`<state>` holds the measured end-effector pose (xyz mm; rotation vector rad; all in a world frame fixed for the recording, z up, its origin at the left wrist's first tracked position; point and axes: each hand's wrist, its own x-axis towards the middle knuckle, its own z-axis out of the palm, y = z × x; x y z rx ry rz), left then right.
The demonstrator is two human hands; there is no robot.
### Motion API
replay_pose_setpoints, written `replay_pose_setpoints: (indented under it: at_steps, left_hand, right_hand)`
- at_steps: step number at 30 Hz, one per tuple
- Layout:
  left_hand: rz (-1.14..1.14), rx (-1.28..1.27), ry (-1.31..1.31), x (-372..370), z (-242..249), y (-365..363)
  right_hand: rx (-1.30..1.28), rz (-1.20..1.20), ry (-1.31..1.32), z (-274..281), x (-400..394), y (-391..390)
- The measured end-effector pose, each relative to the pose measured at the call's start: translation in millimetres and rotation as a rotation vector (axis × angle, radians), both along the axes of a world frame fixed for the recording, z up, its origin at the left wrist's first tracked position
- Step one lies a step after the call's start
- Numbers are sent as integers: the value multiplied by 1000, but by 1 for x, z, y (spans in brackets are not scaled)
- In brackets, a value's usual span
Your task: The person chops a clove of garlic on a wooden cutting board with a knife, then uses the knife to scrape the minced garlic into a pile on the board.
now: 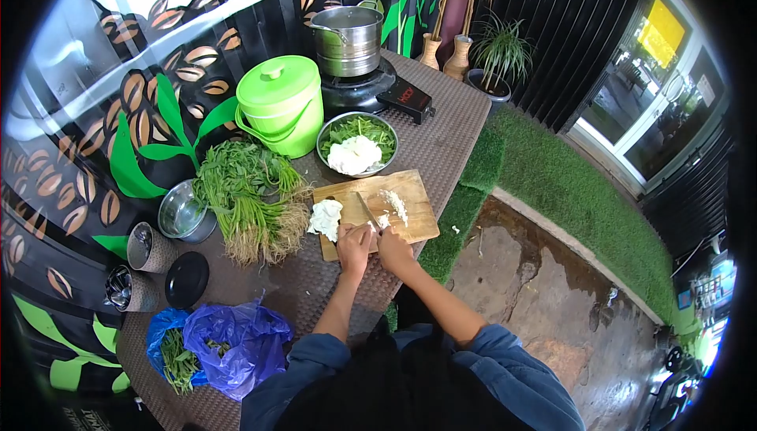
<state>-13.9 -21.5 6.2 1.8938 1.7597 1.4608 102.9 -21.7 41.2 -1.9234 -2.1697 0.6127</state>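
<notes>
My right hand [394,251] is wrapped round the handle of a knife [366,207], whose blade points away over a wooden cutting board [418,184]. Beside it, my left hand [354,248] rests at the board's near edge with fingers bent together. What sits under those fingers is too small and hidden to name. Finely chopped white bits [396,205] lie to the right of the blade. At the board's left edge is a crumpled white lump [325,218]. Behind the board stands a metal bowl [320,145] holding cut greens and another white lump [355,154].
Left of the board lies a rooted bunch of leafy greens [252,202]. A lidded green bucket [280,104] and a pot [347,43] on a gas stove [359,93] stand behind. Plastic bags [236,344], cups [150,248] and a metal bowl [188,212] are farther left.
</notes>
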Motion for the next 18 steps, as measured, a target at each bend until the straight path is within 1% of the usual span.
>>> replay_pose_setpoints:
  at_steps: [1,3,6,8,10,12,14,15,18]
  left_hand:
    - [6,-8,-10,0,-1,1]
    - [9,-18,-23,1,-3,2]
    - [19,-11,-18,0,-6,2]
    - [5,-2,-43,0,-4,3]
    - [-3,-5,-36,0,-2,3]
    - [-7,-16,-29,-1,-2,1]
    - [8,-34,-60,0,-2,2]
    - [8,-35,-60,-1,-3,3]
    - [-9,-16,-53,-3,-6,3]
  right_hand:
    - [0,-1,-1,-4,-3,-5]
    - [3,-116,11,-12,-11,-14]
    - [55,-87,35,-17,-13,-3]
    - [54,-91,52,-10,-9,9]
    - [12,-39,45,-7,-5,16]
    - [24,-9,58,-12,-5,5]
    - [19,-125,66,-18,-12,-7]
    - [-12,-142,87,-15,-14,-8]
    - [-54,-109,109,-3,-12,5]
